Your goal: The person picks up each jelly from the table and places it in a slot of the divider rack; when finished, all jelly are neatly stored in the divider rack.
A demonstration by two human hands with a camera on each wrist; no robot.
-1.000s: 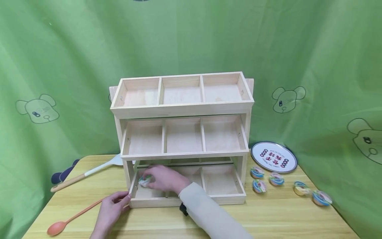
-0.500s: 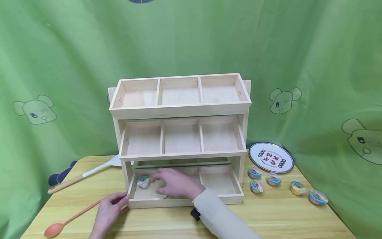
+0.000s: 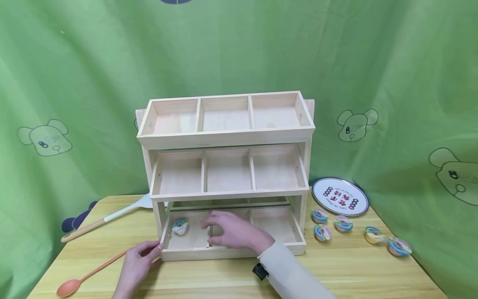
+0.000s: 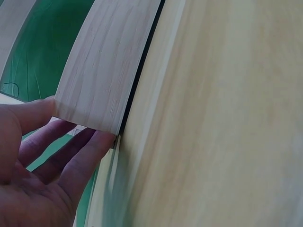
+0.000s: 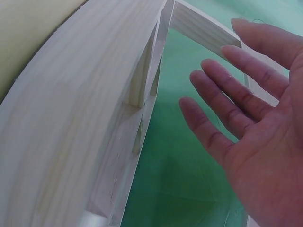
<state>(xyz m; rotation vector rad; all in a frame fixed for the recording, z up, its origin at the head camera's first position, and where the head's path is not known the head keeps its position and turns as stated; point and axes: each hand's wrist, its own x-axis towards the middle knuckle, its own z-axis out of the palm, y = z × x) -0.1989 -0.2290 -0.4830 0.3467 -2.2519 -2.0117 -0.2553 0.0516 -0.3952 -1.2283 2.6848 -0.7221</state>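
Note:
A small jelly cup (image 3: 180,227) with a peel-off lid sits in the left compartment of the bottom drawer (image 3: 233,253) of a three-tier wooden organizer (image 3: 225,138). Just right of that cup, my right hand (image 3: 238,233) hovers over the drawer's middle divider with nothing held. In the right wrist view its fingers (image 5: 227,106) are spread and extended. My left hand (image 3: 135,265) grips the drawer's front left corner. The left wrist view has its thumb at the top edge and the other fingers (image 4: 85,163) against the end of the wooden panel.
Several more jelly cups (image 3: 343,223) lie on the table's right side, in front of a round printed plate (image 3: 340,197). On the left are a white spatula (image 3: 108,218) with a wooden handle and an orange spoon (image 3: 69,287). A green curtain (image 3: 231,50) hangs behind.
My right hand has let go of the jelly cup in the left compartment and drawn away to the right. The left hand stays at the drawer corner.

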